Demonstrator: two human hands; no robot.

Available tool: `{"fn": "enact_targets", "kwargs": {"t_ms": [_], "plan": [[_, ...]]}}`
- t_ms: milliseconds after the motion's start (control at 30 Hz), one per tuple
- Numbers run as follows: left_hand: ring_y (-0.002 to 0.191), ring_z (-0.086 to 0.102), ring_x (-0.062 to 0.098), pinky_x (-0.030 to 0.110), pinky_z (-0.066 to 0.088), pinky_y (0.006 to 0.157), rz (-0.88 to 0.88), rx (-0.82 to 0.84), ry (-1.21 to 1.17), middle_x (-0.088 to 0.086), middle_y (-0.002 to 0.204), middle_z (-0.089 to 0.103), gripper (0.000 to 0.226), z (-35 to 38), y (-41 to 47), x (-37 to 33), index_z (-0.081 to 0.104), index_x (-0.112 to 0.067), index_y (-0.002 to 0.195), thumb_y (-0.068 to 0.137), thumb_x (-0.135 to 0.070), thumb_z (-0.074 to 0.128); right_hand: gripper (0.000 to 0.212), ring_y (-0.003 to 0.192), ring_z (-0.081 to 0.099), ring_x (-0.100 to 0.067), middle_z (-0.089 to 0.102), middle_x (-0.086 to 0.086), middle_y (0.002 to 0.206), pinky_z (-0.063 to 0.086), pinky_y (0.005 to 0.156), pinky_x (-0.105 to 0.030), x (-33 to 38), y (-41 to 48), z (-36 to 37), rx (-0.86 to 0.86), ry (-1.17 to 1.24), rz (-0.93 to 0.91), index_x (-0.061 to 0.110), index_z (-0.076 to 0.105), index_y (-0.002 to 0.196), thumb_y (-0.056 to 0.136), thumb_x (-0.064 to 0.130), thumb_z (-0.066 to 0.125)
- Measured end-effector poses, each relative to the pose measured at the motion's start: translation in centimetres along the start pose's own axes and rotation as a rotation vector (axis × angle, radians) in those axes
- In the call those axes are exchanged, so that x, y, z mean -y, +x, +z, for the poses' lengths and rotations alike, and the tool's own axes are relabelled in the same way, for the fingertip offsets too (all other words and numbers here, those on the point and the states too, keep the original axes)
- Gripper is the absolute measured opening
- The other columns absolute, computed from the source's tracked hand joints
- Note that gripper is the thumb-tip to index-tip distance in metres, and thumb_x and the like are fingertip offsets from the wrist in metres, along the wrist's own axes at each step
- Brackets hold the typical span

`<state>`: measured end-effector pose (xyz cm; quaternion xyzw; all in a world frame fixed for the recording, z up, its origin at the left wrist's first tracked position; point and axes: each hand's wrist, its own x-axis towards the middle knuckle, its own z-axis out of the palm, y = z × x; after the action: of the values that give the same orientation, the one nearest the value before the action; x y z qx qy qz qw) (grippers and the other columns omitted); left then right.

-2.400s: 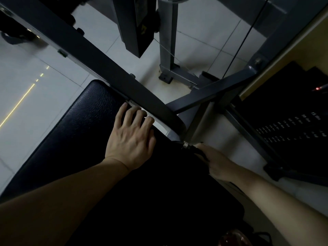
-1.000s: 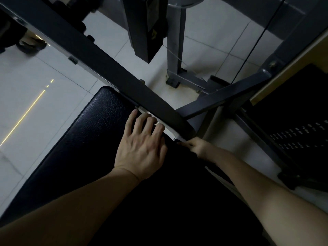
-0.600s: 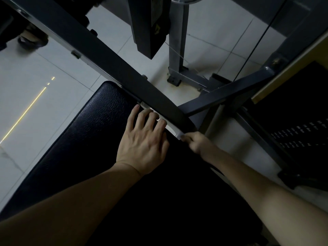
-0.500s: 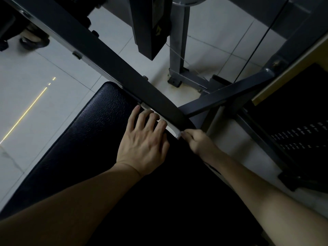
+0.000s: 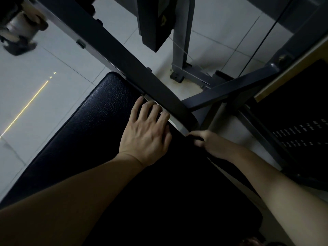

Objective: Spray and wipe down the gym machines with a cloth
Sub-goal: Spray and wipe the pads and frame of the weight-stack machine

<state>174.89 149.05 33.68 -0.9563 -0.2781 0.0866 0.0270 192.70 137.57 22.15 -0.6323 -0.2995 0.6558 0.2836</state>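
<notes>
The machine's black padded seat [image 5: 99, 121] runs from the upper middle down to the lower right. My left hand [image 5: 145, 132] lies flat on the pad with fingers spread, the fingertips at its far edge under the grey frame bar [image 5: 142, 75]. My right hand [image 5: 207, 141] is at the pad's right edge, just below the point where two frame bars meet. Its thumb and curled fingers pinch a dark thing [image 5: 197, 138] that looks like a cloth; the dim light hides its shape. No spray bottle shows.
A grey upright post [image 5: 181, 41] and a cable [image 5: 257, 41] stand on the white tiled floor [image 5: 44, 103] beyond the pad. A black weight stack [image 5: 301, 132] is on the right. Another person's shoes [image 5: 19, 36] are at the top left.
My right hand has slid forward along the pad's right edge to the frame junction. My left hand has stayed flat on the pad.
</notes>
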Motion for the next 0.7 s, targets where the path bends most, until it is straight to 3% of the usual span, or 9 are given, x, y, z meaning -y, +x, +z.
{"fn": "enact_targets", "kwargs": {"t_ms": [100,200,267,400,533,633,700], "plan": [[0.128,0.046,0.034,0.052,0.016,0.123,0.000,0.027,0.003,0.008,0.121,0.058,0.042,-0.1,0.1,0.0,0.060,-0.014,0.119,0.093,-0.040,0.039,0.020,0.094,0.065,-0.010,0.072,-0.002,0.100,0.046,0.080,-0.017,0.2,1.4,0.2,-0.034,-0.101,0.006,0.017,0.070,0.113,0.102,0.014,0.053],[0.129,0.046,0.035,0.053,0.015,0.124,0.005,0.037,0.000,0.009,0.122,0.058,0.043,-0.1,0.1,0.2,0.061,-0.014,0.119,0.093,-0.041,0.039,0.035,0.104,0.061,-0.026,0.065,-0.020,0.114,0.045,0.081,-0.029,1.9,3.2,0.9,-0.022,-0.165,0.149,-0.007,0.063,0.122,0.104,0.021,0.050],[0.129,0.046,0.035,0.053,0.015,0.124,0.007,0.047,-0.004,0.009,0.123,0.058,0.044,-0.1,0.1,0.2,0.061,-0.014,0.119,0.092,-0.041,0.039,0.036,0.111,0.059,-0.033,0.060,-0.028,0.124,0.043,0.080,-0.031,2.5,4.4,1.0,0.008,-0.229,0.228,-0.009,0.058,0.128,0.106,0.018,0.046],[0.128,0.046,0.034,0.053,0.016,0.123,0.005,0.057,-0.009,0.008,0.123,0.058,0.046,-0.2,0.2,0.2,0.061,-0.015,0.122,0.091,-0.042,0.041,0.042,0.100,0.059,-0.031,0.059,-0.023,0.102,0.034,0.074,-0.024,1.0,5.1,1.2,-0.210,-0.120,0.269,-0.015,0.060,0.119,0.104,0.023,0.050],[0.129,0.046,0.035,0.053,0.016,0.124,0.006,0.050,-0.031,0.009,0.123,0.058,0.044,-0.1,0.2,0.2,0.061,-0.014,0.121,0.092,-0.041,0.041,0.026,0.075,0.064,-0.015,0.069,-0.018,0.084,0.039,0.069,-0.031,-0.6,2.8,0.8,-0.279,0.051,0.081,-0.004,0.069,0.092,0.098,0.020,0.062],[0.128,0.047,0.034,0.053,0.015,0.124,0.005,0.051,-0.037,0.008,0.123,0.058,0.044,-0.1,0.2,0.2,0.062,-0.014,0.120,0.092,-0.041,0.041,0.012,0.082,0.070,-0.016,0.075,-0.010,0.092,0.048,0.075,-0.030,-0.9,0.9,-0.2,-0.130,0.221,0.048,0.010,0.070,0.104,0.094,0.016,0.067],[0.128,0.047,0.034,0.053,0.016,0.124,0.006,0.054,-0.040,0.008,0.123,0.059,0.044,-0.1,0.3,0.2,0.063,-0.014,0.119,0.092,-0.041,0.042,0.010,0.081,0.069,-0.012,0.076,-0.002,0.087,0.048,0.073,-0.023,-0.9,0.9,-0.1,-0.082,0.203,0.017,0.014,0.072,0.100,0.091,0.012,0.069]]}}
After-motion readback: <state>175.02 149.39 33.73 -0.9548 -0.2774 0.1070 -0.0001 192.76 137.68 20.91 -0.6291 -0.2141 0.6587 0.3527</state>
